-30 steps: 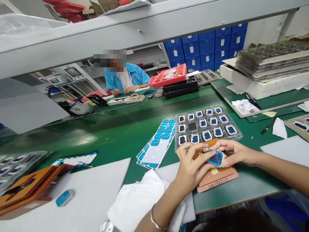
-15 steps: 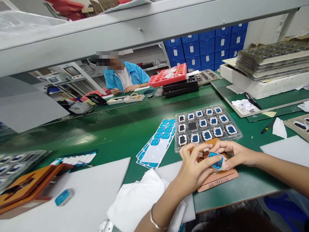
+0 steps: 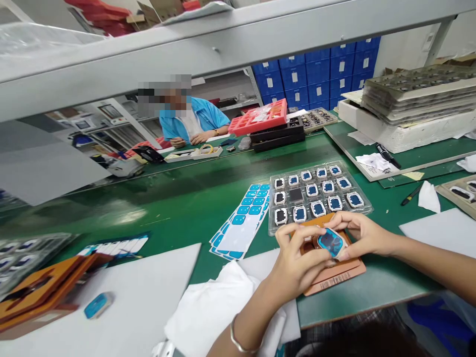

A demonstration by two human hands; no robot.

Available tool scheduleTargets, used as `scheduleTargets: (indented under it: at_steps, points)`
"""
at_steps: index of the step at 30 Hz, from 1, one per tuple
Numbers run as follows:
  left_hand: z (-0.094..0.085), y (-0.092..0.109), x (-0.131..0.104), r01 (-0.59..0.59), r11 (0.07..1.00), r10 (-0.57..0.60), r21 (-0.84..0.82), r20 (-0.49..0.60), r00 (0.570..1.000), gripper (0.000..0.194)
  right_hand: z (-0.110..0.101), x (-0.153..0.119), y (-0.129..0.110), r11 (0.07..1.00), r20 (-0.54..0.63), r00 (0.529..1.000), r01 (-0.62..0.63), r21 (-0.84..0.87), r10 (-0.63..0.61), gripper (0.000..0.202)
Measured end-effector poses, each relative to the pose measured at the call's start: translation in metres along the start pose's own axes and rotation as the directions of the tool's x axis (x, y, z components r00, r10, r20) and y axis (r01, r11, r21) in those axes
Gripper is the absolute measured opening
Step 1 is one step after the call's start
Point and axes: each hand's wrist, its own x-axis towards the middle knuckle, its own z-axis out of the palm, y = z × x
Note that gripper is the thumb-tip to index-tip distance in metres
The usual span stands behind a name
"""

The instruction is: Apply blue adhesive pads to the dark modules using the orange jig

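Note:
Between my two hands is a watch case (image 3: pixel 330 242) with a blue film on its face, tilted toward me. My left hand (image 3: pixel 297 258) grips its left side with thumb and fingers. On the right edge, my right hand (image 3: pixel 357 235) pinches it with thumb below and fingers above. Underneath lies an orange-brown fixture plate (image 3: pixel 349 273) with printed lettering, partly covered by my hands. Just behind it stands a clear plastic tray (image 3: pixel 368 204) with rows of similar watch parts. Sheets of blue film stickers (image 3: pixel 243 230) lie left of the tray.
A white cloth (image 3: pixel 208 307) lies by my left forearm. Farther left are another watch case (image 3: pixel 98 305) on a white mat and stacked orange fixtures (image 3: pixel 40 292). A co-worker in a blue jacket (image 3: pixel 208 119) sits across the green table. Stacked trays (image 3: pixel 420 94) stand at right.
The left fingertip has come off the blue face and moved to the case's upper edge, so more of the film shows. Both hands still hold the watch case over the fixture.

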Motion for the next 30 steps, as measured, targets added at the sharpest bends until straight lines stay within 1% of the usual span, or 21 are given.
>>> scheduleTargets:
  at_steps: [4,8,10,11,12,13,14,15,16,17,19,20,21,22,23,27,28,30]
  points:
    - [0.001,0.000,0.001,0.008,1.000,-0.007,0.030,-0.043,0.999,0.004,-0.001,-0.001,-0.001,0.999,-0.004,1.000,-0.015,-0.036,0.015,0.052]
    - [0.000,-0.003,0.000,0.070,0.991,-0.067,0.114,-0.032,0.997,0.013,-0.002,-0.001,0.000,1.000,0.009,1.000,-0.002,-0.009,0.002,0.052]
    - [-0.003,-0.012,-0.002,0.153,0.973,-0.150,0.171,-0.029,0.988,0.017,-0.004,-0.001,0.001,1.000,0.013,1.000,0.026,0.010,-0.026,0.053]
    - [-0.006,-0.019,-0.003,0.225,0.952,-0.222,0.207,-0.035,0.974,0.019,-0.005,0.000,0.001,0.999,0.016,0.999,0.038,0.016,-0.038,0.054]
    - [-0.010,-0.028,-0.005,0.315,0.916,-0.315,0.247,-0.044,0.948,0.019,-0.006,0.000,0.001,0.999,0.024,0.999,0.046,0.021,-0.047,0.053]
    - [-0.016,-0.038,-0.007,0.421,0.859,-0.423,0.290,-0.059,0.904,0.020,-0.007,0.000,0.001,0.999,0.033,0.998,0.049,0.023,-0.050,0.053]
    - [-0.024,-0.049,-0.008,0.528,0.781,-0.536,0.333,-0.074,0.841,0.021,-0.008,0.000,0.001,0.999,0.043,0.998,0.047,0.023,-0.048,0.052]
    - [-0.033,-0.060,-0.010,0.621,0.689,-0.641,0.373,-0.086,0.763,0.024,-0.009,0.000,0.001,0.999,0.053,0.998,0.042,0.019,-0.043,0.052]
    - [-0.043,-0.070,-0.012,0.703,0.580,-0.736,0.412,-0.105,0.669,0.029,-0.010,0.000,0.002,0.999,0.059,0.998,0.036,0.012,-0.037,0.051]
    - [-0.054,-0.080,-0.014,0.760,0.467,-0.814,0.452,-0.117,0.570,0.034,-0.011,0.000,0.002,1.000,0.061,0.998,0.030,0.000,-0.030,0.051]
    - [-0.072,-0.097,-0.017,0.817,0.246,-0.914,0.522,-0.155,0.375,0.047,-0.012,-0.001,0.003,0.999,0.061,0.998,0.023,-0.031,-0.021,0.051]
    - [-0.077,-0.104,-0.019,0.821,0.170,-0.939,0.545,-0.164,0.303,0.053,-0.013,-0.001,0.003,0.999,0.063,0.998,0.023,-0.047,-0.020,0.051]
    - [-0.081,-0.109,-0.021,0.820,0.123,-0.953,0.559,-0.165,0.256,0.058,-0.013,-0.001,0.003,0.998,0.066,0.998,0.025,-0.062,-0.020,0.051]
    - [-0.081,-0.114,-0.023,0.817,0.107,-0.960,0.567,-0.154,0.232,0.059,-0.014,-0.002,0.003,0.997,0.068,0.997,0.028,-0.076,-0.022,0.052]
    - [-0.079,-0.118,-0.025,0.815,0.119,-0.964,0.568,-0.131,0.232,0.059,-0.014,-0.002,0.003,0.996,0.071,0.997,0.028,-0.087,-0.022,0.052]
    - [-0.055,-0.129,-0.029,0.802,0.230,-0.956,0.551,-0.024,0.291,0.056,-0.015,-0.003,0.001,0.990,0.076,0.997,-0.002,-0.140,0.013,0.051]
    - [-0.049,-0.132,-0.030,0.801,0.250,-0.955,0.543,0.001,0.298,0.056,-0.016,-0.003,0.000,0.987,0.078,0.997,-0.011,-0.163,0.024,0.051]
    - [-0.041,-0.138,-0.030,0.809,0.266,-0.957,0.524,0.045,0.286,0.057,-0.018,-0.004,-0.002,0.980,0.074,0.996,-0.026,-0.199,0.041,0.052]
